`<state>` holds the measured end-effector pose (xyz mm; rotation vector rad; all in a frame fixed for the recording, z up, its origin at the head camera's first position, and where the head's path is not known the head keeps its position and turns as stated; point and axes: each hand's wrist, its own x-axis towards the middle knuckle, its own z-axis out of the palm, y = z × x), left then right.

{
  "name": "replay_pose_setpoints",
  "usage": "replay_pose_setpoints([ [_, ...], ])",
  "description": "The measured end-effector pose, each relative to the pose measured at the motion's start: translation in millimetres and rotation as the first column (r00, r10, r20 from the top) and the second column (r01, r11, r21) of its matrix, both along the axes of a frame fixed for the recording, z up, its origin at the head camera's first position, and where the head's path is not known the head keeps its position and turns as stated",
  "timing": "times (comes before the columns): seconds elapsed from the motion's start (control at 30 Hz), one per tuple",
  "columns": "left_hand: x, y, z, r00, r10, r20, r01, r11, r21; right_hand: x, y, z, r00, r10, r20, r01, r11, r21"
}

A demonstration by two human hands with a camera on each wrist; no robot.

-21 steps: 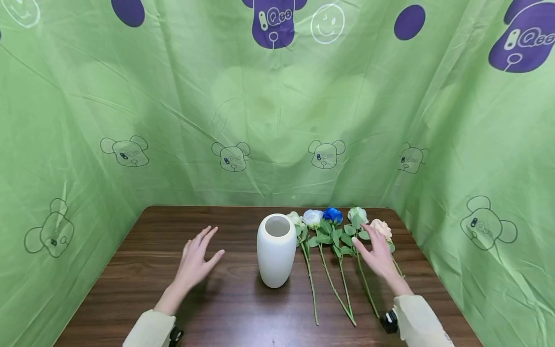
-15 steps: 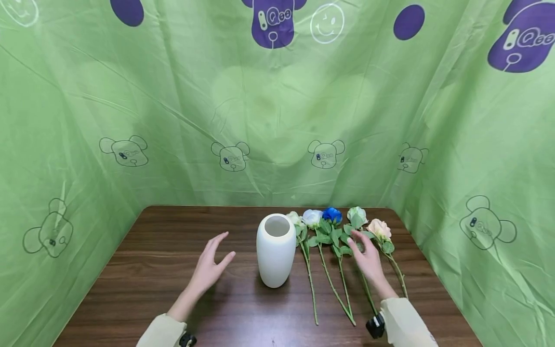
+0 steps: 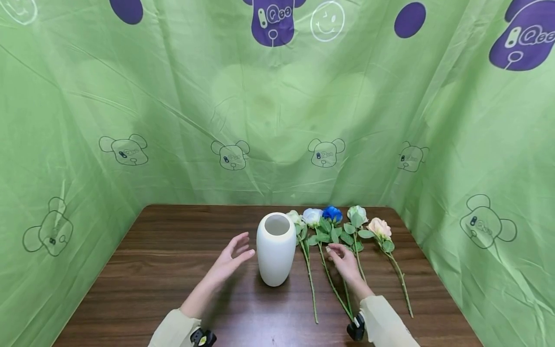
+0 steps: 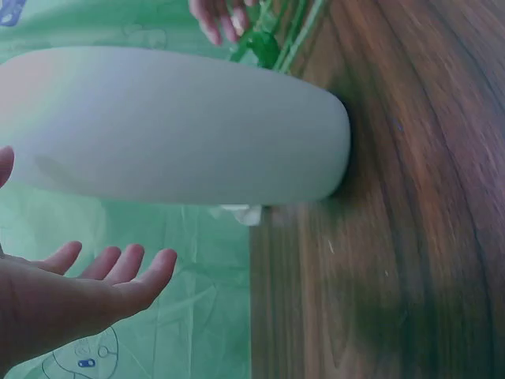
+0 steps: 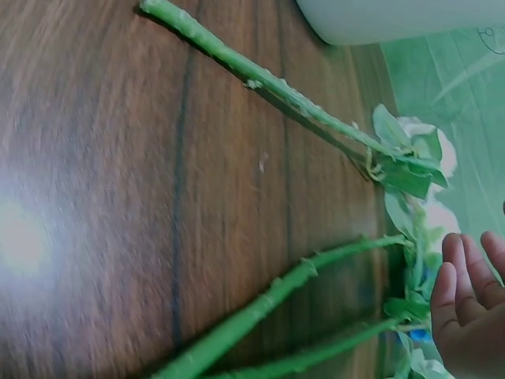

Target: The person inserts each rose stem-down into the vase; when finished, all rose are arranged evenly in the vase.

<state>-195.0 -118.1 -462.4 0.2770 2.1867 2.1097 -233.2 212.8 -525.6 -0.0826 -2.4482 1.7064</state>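
Upright on the desk, the vase is flanked by the left hand and right hand, both relaxed, nothing held; if bumped, it could be toppled onto the roses beside it.

The lettering "Qee" is borne by two purple bear figures on the green cloth; fainter, barely legible lettering is carried by outlined bear heads beyond the tabletop's far edge.
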Motion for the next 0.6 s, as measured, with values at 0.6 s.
replay_pose_setpoints([
  [0.6,2.3,15.3,12.0,0.982,-0.067,0.175,0.054,0.995,0.079,-0.7,-31,-22.1,0.987,0.079,0.137,-0.091,0.992,0.084],
])
